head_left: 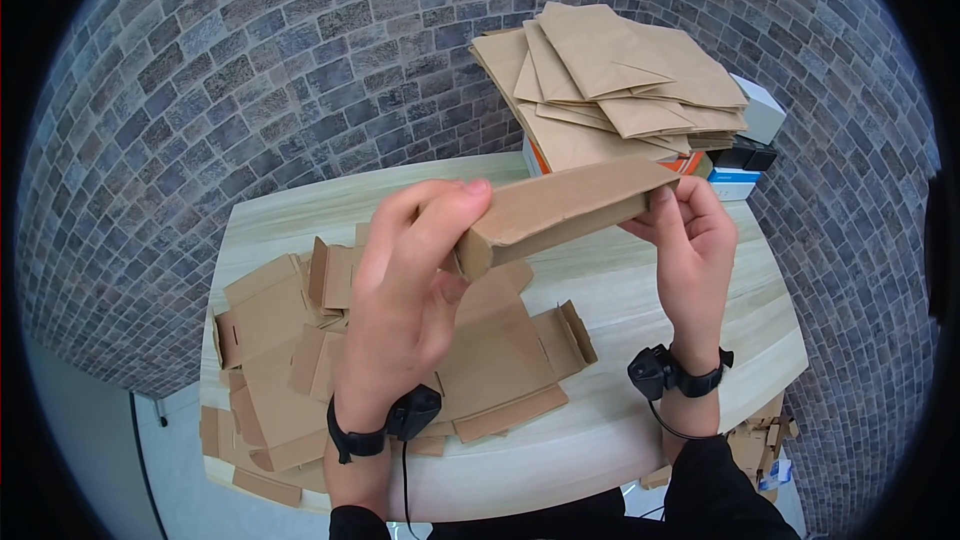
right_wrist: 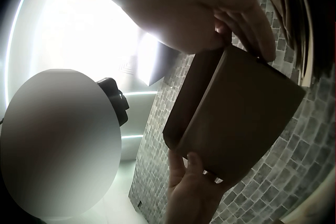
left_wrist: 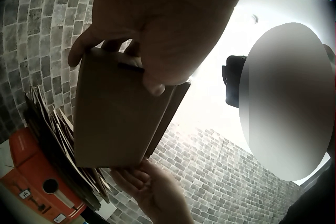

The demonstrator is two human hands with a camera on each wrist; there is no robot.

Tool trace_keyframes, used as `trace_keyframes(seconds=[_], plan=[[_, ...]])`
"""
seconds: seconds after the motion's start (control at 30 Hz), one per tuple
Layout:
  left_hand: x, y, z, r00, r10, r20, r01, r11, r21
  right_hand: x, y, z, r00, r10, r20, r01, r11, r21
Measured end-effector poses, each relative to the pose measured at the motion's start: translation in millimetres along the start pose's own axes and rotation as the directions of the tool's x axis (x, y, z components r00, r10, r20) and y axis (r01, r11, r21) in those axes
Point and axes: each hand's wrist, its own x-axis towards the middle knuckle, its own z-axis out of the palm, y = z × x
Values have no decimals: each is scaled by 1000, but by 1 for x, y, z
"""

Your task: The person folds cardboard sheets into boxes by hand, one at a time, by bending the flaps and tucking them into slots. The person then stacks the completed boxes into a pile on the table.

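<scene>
A folded brown cardboard box (head_left: 575,202) is held up over the table between both hands. My left hand (head_left: 405,285) grips its left end, the thumb at the top edge. At the opposite end, my right hand (head_left: 695,255) pinches the corner between thumb and fingers. In the left wrist view the box (left_wrist: 113,116) shows a broad flat face, and the right hand (left_wrist: 152,192) supports its lower end. A side flap (right_wrist: 194,92) stands out from the box in the right wrist view. Below the left hand lie several unfolded cardboard box blanks (head_left: 490,340).
A tall stack of flat brown paper bags (head_left: 640,70) rests on orange and other boxes at the back right of the pale wooden table (head_left: 720,330). More cardboard (head_left: 755,450) lies low at the right, beyond the table edge. A grey brick-pattern wall (head_left: 330,60) rises behind.
</scene>
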Motion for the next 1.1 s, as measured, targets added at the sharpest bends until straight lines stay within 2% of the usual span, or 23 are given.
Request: trace_keyframes(seconds=[0.07, 0.13, 0.27, 0.4, 0.57, 0.63, 0.73, 0.8, 0.87, 0.93, 1.0, 1.1], plan=[[1, 3, 0, 1000, 20, 0, -20, 998, 52, 0, 0, -3, 999, -6, 51, 8, 999, -44], [3, 6, 3, 996, -1, -89, 6, 998, 59, 2, 1, -7, 997, 1, 71, 1, 999, -33], [4, 5, 2, 995, 27, -100, -25, 999, 28, 3, -3, -10, 993, -6, 115, 9, 1000, -19], [3, 7, 3, 994, -11, -113, 10, 1000, -15, 3, -4, -10, 993, 20, 114, -19, 1000, -6], [3, 14, 5, 995, -32, -89, 33, 999, 9, 1, -7, -3, 1000, 27, 16, -26, 999, -23], [3, 15, 5, 996, 40, -80, -27, 988, 153, 0, -6, -5, 999, 26, 33, -25, 998, -49], [4, 15, 4, 996, 80, -47, -66, 966, 251, 0, 0, -15, 995, 34, 89, -26, 996, -90], [7, 11, 3, 994, 100, -49, -87, 972, 217, 2, 0, -15, 991, 46, 128, -33, 994, -104], [3, 9, 3, 992, 117, -51, -106, 977, 184, 3, -9, -9, 994, 27, 105, -24, 999, -25], [-1, 5, 3, 990, 1, -143, -7, 999, -45, 2, -9, -9, 996, -13, 93, 14, 1000, -6], [0, 9, 0, 990, -22, -137, 18, 999, -29, 2, -6, -16, 974, -151, 168, 165, 983, -75], [1, 10, 0, 986, -9, -166, 13, 1000, 25, 1, -8, -19, 974, -133, 184, 157, 979, -126]])
